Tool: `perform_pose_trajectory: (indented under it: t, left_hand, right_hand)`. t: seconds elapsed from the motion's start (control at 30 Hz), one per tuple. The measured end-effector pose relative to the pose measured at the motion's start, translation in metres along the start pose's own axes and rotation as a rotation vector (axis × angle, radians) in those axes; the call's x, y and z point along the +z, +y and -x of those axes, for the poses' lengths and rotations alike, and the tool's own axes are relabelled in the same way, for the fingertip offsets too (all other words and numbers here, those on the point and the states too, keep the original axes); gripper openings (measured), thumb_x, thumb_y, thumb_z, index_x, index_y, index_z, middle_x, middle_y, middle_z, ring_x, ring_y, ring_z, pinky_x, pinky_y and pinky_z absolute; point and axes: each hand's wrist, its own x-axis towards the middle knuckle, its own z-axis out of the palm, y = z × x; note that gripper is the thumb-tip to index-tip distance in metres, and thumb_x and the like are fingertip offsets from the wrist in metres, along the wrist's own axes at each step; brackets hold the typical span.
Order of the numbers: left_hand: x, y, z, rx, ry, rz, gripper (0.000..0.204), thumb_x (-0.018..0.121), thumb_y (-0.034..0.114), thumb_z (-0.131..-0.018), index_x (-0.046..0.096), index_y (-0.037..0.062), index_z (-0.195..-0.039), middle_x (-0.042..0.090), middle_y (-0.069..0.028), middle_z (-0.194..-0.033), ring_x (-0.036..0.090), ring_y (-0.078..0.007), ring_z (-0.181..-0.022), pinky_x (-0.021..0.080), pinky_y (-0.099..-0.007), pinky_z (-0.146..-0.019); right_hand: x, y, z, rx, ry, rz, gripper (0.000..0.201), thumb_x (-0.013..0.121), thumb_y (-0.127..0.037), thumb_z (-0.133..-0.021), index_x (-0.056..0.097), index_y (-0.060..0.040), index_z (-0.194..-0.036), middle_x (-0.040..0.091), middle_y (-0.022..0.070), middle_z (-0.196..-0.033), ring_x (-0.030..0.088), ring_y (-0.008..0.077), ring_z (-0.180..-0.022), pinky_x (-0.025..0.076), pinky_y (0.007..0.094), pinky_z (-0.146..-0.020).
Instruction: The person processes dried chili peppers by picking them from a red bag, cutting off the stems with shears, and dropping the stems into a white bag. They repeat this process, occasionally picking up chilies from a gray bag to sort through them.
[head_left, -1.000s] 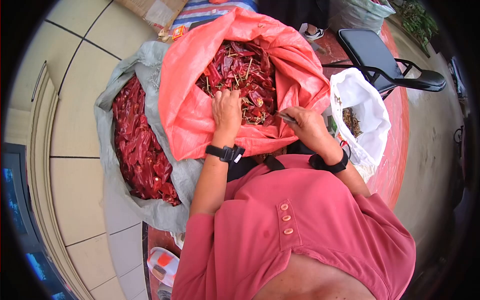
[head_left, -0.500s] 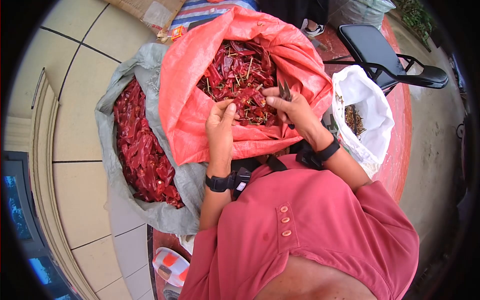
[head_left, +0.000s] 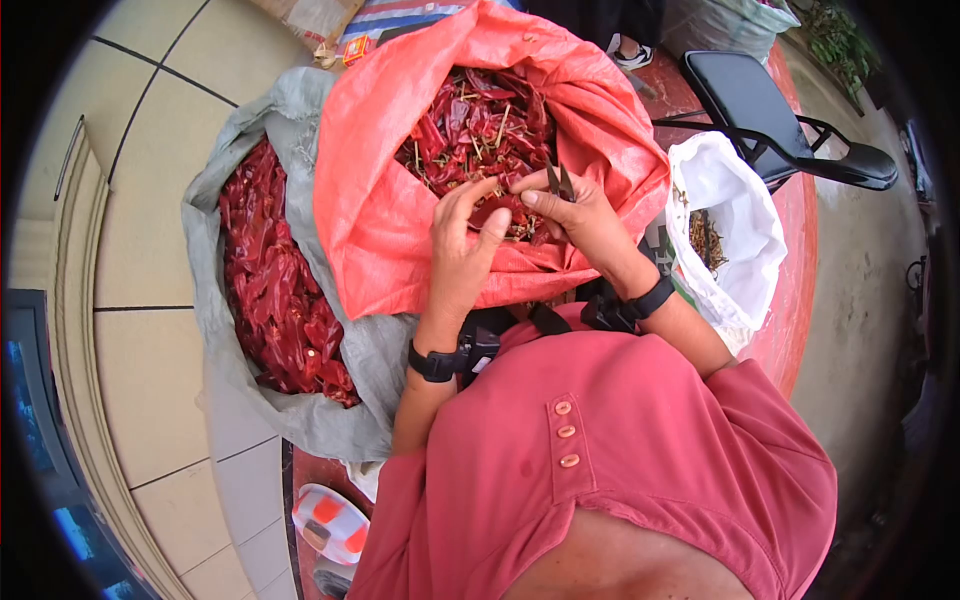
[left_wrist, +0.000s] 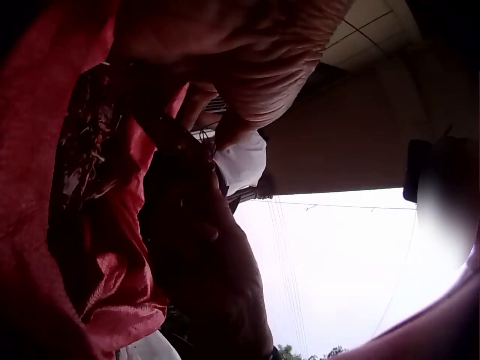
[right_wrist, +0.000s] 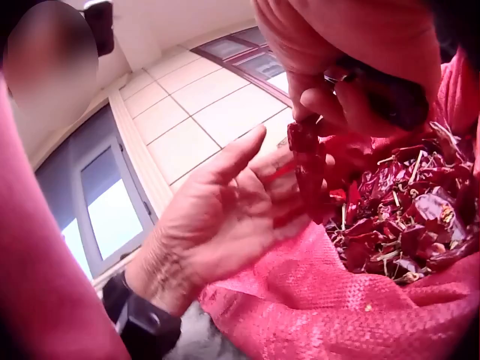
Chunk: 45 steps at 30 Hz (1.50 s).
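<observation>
The right hand (head_left: 590, 222) holds dark scissors (head_left: 566, 184), blades sticking up past its fingers; in the right wrist view its fingertips pinch a dried red pepper (right_wrist: 306, 169). Facing it, the left hand (head_left: 462, 248) has its thumb and fingers spread apart. Its palm is turned toward the pepper, and the fingers pass behind it; whether they touch it I cannot tell. Both hands are over the open red sack (head_left: 375, 200), which holds dried peppers (head_left: 470, 125) and pale stems. The left wrist view is dark, with the left hand (left_wrist: 247, 67) near the camera.
A grey sack (head_left: 215, 240) of red peppers (head_left: 270, 280) stands at the left. At the right is a white sack (head_left: 750, 210) with brown stems inside, beside a black folding chair (head_left: 745, 95). A white and orange container (head_left: 330, 520) lies low at the left; a person's shoe shows behind.
Both hands came together over the red sack from apart, the right bringing the scissors. The left thumb and fingers, earlier closed at a red pepper, have since spread.
</observation>
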Motion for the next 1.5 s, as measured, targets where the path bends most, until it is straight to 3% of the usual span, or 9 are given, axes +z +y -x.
perform_pose_trajectory:
  t: [0.03,0.07,0.17,0.57,0.7,0.87,1.1,1.37,1.5]
  left_hand:
    - [-0.001,0.007,-0.003,0.048,-0.029,-0.029,0.042,0.065,0.027,-0.088,0.058,0.0045,-0.123,0.058,-0.0138,-0.124,0.046,-0.0306,-0.124,0.034,-0.0431,-0.105]
    - [-0.004,0.007,-0.006,0.108,-0.095,-0.150,0.045,0.064,0.024,-0.091,0.054,0.0010,-0.128,0.059,-0.0124,-0.124,0.052,-0.0196,-0.118,0.040,-0.0327,-0.101]
    - [-0.006,0.007,-0.015,-0.066,-0.288,0.038,0.042,0.065,0.018,-0.090,0.056,0.0002,-0.126,0.061,-0.0120,-0.118,0.058,-0.0205,-0.109,0.045,-0.0318,-0.095]
    - [0.005,0.006,-0.016,-0.233,-0.305,0.281,0.020,0.063,0.014,-0.090,0.064,-0.0017,-0.103,0.068,-0.0108,-0.087,0.065,-0.0144,-0.079,0.049,-0.0286,-0.070]
    - [-0.003,0.016,-0.013,-0.226,-0.412,0.174,0.016,0.059,0.010,-0.093,0.063,-0.0015,-0.104,0.065,-0.0040,-0.087,0.061,-0.0073,-0.080,0.048,-0.0248,-0.069]
    - [0.003,0.008,-0.008,0.092,-0.274,0.028,0.014,0.061,0.010,-0.091,0.062,-0.0031,-0.096,0.061,-0.0073,-0.080,0.061,-0.0145,-0.073,0.048,-0.0287,-0.065]
    - [0.004,0.003,-0.007,0.244,-0.219,-0.115,0.013,0.063,0.009,-0.089,0.062,-0.0018,-0.096,0.063,-0.0093,-0.079,0.062,-0.0222,-0.072,0.049,-0.0308,-0.065]
    - [0.005,0.010,-0.001,0.036,-0.244,0.153,0.014,0.063,0.009,-0.088,0.064,-0.0007,-0.099,0.065,-0.0086,-0.083,0.063,-0.0215,-0.076,0.050,-0.0304,-0.069]
    - [-0.005,0.024,0.009,0.172,-0.064,-0.134,0.015,0.065,0.007,-0.085,0.066,0.0022,-0.099,0.065,-0.0072,-0.089,0.062,-0.0211,-0.087,0.048,-0.0319,-0.079]
  right_hand:
    - [0.001,0.001,0.000,-0.053,-0.013,0.073,0.017,0.062,-0.020,-0.094,0.068,-0.0088,-0.105,0.051,-0.0061,-0.070,0.042,0.0030,-0.054,0.033,0.0194,-0.049]
    - [0.003,-0.001,0.001,-0.099,-0.014,0.123,0.016,0.063,-0.014,-0.092,0.068,-0.0073,-0.106,0.056,-0.0026,-0.080,0.048,0.0074,-0.060,0.040,0.0211,-0.053]
    - [-0.005,0.015,-0.012,-0.685,-0.001,0.550,0.020,0.066,-0.007,-0.087,0.068,-0.0078,-0.107,0.060,0.0025,-0.087,0.056,0.0153,-0.068,0.047,0.0255,-0.059]
    - [0.006,-0.004,0.011,-0.741,0.201,0.863,0.031,0.070,0.001,-0.073,0.068,-0.0115,-0.101,0.062,0.0067,-0.089,0.066,0.0240,-0.078,0.054,0.0333,-0.064]
    - [0.007,-0.002,0.014,-0.629,0.185,0.737,0.014,0.066,-0.004,-0.081,0.063,-0.0078,-0.094,0.059,0.0062,-0.082,0.061,0.0230,-0.070,0.050,0.0295,-0.063]
    - [0.014,-0.013,0.020,-0.124,0.011,-0.008,0.011,0.059,-0.014,-0.095,0.058,-0.0037,-0.094,0.054,0.0006,-0.075,0.054,0.0136,-0.065,0.040,0.0220,-0.059]
    - [-0.004,-0.005,0.013,0.183,-0.103,-0.371,0.012,0.059,-0.019,-0.095,0.058,-0.0070,-0.098,0.048,-0.0031,-0.066,0.041,0.0050,-0.055,0.031,0.0205,-0.048]
    - [-0.010,0.006,0.004,0.466,-0.216,-1.093,0.011,0.056,-0.017,-0.096,0.058,-0.0062,-0.099,0.053,-0.0004,-0.074,0.039,0.0046,-0.051,0.032,0.0177,-0.044]
    - [-0.022,-0.008,0.009,0.064,0.097,-0.576,0.010,0.057,-0.018,-0.095,0.057,-0.0074,-0.095,0.060,0.0017,-0.083,0.039,0.0046,-0.051,0.032,0.0192,-0.044]
